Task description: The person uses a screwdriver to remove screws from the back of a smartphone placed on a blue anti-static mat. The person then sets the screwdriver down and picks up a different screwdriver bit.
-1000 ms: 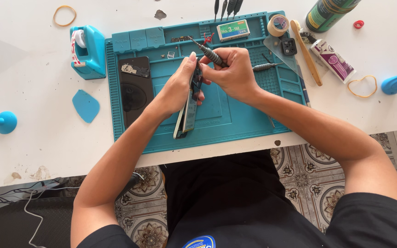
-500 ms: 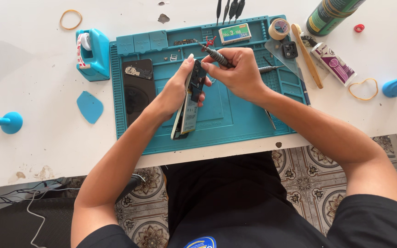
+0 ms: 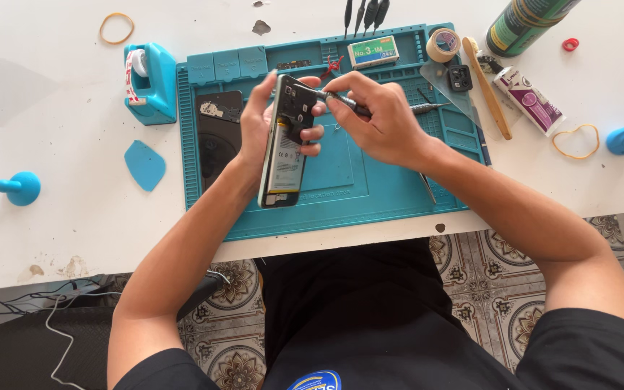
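**Opened phone held over the blue mat, screwdriver tip at its top end**

The opened smartphone with its back cover off, battery and black upper board exposed (image 3: pixel 285 141), is lifted above the middle of the teal silicone repair mat (image 3: pixel 370 195), tilted with its top end far and its bottom end near. The left hand (image 3: pixel 261 130) grips it from the left side, thumb along the left edge and fingers curled round the right edge. The right hand (image 3: pixel 380 119) is closed in a pinch on a slim dark metal precision screwdriver (image 3: pixel 334 96), whose tip meets the phone's upper board. Both forearms come in from the near edge, elbows spread.

On the mat, left of the phone, lies one black phone back cover (image 3: pixel 218 133). One small green-and-white box (image 3: pixel 373 52) sits in a far compartment, with one roll of tan tape (image 3: pixel 443 45) to its right and one small black square camera part (image 3: pixel 460 77) nearer.

Four black tool tips (image 3: pixel 364 14) show at the far edge. Three rubber bands lie on the white table (image 3: pixel 74 209): one tan far left (image 3: pixel 116 27), one tan at right (image 3: pixel 575 141), one small red far right (image 3: pixel 570 45). One blue tape dispenser (image 3: pixel 149 83), one blue triangular pick (image 3: pixel 144 164), one blue suction cup (image 3: pixel 19 188).
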Available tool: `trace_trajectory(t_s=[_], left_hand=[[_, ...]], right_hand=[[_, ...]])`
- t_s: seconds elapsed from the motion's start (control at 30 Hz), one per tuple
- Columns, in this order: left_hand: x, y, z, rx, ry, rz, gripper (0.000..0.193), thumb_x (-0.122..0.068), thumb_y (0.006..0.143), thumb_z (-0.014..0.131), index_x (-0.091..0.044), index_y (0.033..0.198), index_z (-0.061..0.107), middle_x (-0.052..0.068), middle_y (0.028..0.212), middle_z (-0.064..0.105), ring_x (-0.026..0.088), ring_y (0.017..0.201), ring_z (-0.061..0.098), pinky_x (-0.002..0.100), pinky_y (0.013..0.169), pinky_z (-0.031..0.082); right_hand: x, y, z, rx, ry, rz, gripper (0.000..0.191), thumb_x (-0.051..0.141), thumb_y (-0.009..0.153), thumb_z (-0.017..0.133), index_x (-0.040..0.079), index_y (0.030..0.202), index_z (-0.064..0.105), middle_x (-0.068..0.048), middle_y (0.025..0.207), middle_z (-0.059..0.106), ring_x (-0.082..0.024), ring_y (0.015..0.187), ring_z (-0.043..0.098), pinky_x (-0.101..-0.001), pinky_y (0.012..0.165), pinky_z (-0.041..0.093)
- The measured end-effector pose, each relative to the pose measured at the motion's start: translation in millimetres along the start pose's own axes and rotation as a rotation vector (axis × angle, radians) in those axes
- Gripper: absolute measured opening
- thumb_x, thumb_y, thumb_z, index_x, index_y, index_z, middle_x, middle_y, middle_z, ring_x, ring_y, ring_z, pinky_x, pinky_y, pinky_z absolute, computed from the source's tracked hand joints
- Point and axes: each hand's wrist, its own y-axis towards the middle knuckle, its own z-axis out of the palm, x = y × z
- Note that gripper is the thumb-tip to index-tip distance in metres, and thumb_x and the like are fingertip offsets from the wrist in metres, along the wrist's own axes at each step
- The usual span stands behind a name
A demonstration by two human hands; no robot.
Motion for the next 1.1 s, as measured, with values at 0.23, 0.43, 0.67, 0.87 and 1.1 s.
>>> trace_trajectory(t_s=[0.23,0.43,0.67,0.87,1.1], left_hand=[[4,0,-8,-0.046,0.142,-0.055,0.066,-0.059,0.101,0.038,-0.008,0.14,0.052,0.004,0.093,0.049,0.011,0.064,0.048,0.023,0.047,0.039],[3,-1,-5,-0.055,0.161,-0.069,0.065,-0.06,0.101,0.037,-0.008,0.138,0.052,0.003,0.093,0.048,0.01,0.064,0.047,0.023,0.047,0.039],[1,-4,4,-0.184,0.33,-0.093,0.064,-0.063,0.1,0.04,-0.008,0.129,0.056,0.001,0.09,0.046,0.008,0.063,0.047,0.021,0.045,0.037],[1,-6,9,-0.23,0.443,-0.116,0.061,-0.064,0.099,0.041,-0.009,0.121,0.056,0.0,0.088,0.045,0.006,0.06,0.045,0.019,0.042,0.036],[2,-8,13,-0.253,0.504,-0.103,0.062,-0.065,0.098,0.039,-0.009,0.121,0.055,-0.002,0.089,0.042,0.004,0.06,0.044,0.018,0.042,0.034]], right_hand=[[3,4,-6,0.014,0.02,0.008,0.017,0.013,0.107,0.065,0.001,0.118,0.068,0.002,0.063,0.054,-0.002,0.055,0.046,-0.023,0.049,0.034],[5,3,-6,0.018,0.02,0.022,0.016,0.013,0.106,0.066,0.001,0.116,0.07,0.002,0.063,0.054,-0.002,0.055,0.046,-0.0232,0.049,0.035],[2,3,-12,0.052,-0.135,0.064,0.025,0.017,0.113,0.062,0.003,0.095,0.071,-0.003,0.062,0.063,-0.008,0.051,0.056,-0.0254,0.048,0.04],[14,9,-24,0.035,-0.178,-0.044,0.033,0.022,0.098,0.072,-0.008,0.1,0.058,-0.012,0.075,0.068,-0.017,0.055,0.063,-0.0307,0.047,0.047],[19,11,-30,0.057,-0.27,-0.241,0.014,0.011,0.101,0.072,0.002,0.103,0.062,-0.016,0.082,0.072,-0.024,0.068,0.07,-0.0331,0.06,0.053]])
